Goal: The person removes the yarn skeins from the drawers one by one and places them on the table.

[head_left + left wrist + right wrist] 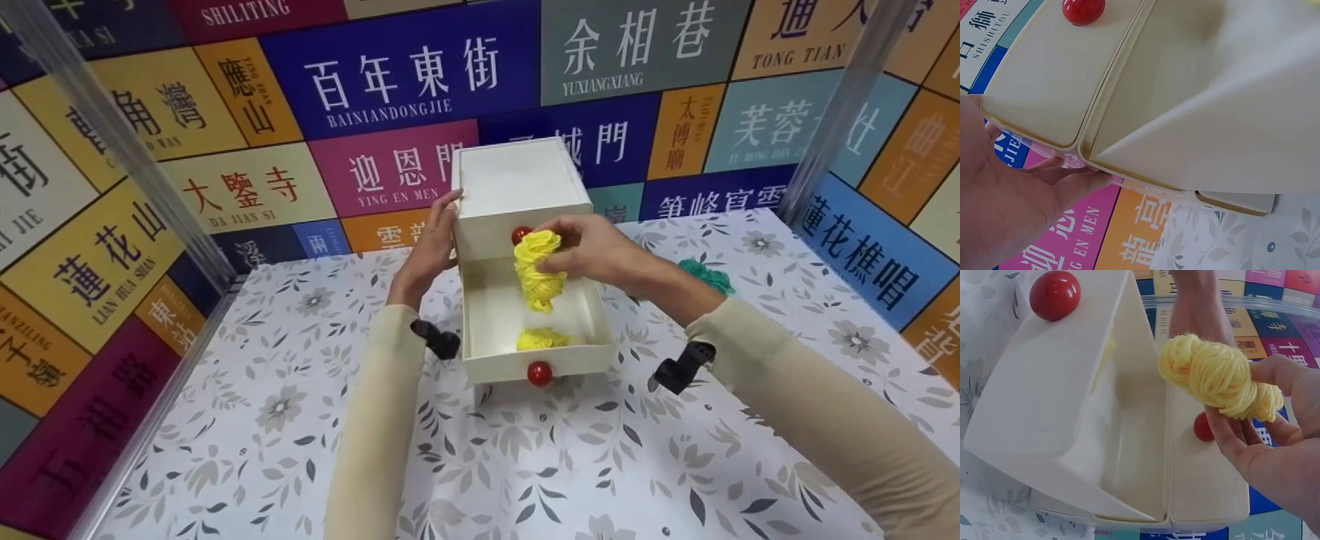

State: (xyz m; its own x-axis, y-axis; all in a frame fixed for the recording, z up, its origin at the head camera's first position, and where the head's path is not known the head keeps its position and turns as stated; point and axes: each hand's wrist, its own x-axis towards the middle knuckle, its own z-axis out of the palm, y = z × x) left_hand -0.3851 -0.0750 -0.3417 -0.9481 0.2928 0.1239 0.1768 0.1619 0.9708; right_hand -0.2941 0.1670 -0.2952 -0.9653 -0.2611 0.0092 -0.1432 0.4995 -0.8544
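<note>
My right hand [589, 247] pinches a bundle of yellow yarn [538, 270] between thumb and fingers, above a pulled-out drawer [487, 315]. The right wrist view shows this yarn bundle [1213, 377] wound thick around its middle. A second piece of yellow yarn [544, 339] lies inside the drawer near its front wall. Against the left side of the white drawer box [521, 180] rests my left hand [433, 244], its fingers extended along the wall in the left wrist view. A red round knob [539, 373] sits on the open drawer's front, and another red knob [520, 235] on the drawer above.
Teal yarn [706, 276] lies on the table right of the box, partly behind my right forearm. A floral cloth [277, 450] covers the table. Behind stands a wall of coloured sign panels [405, 75], with clear upright edges [847, 97] at the corners.
</note>
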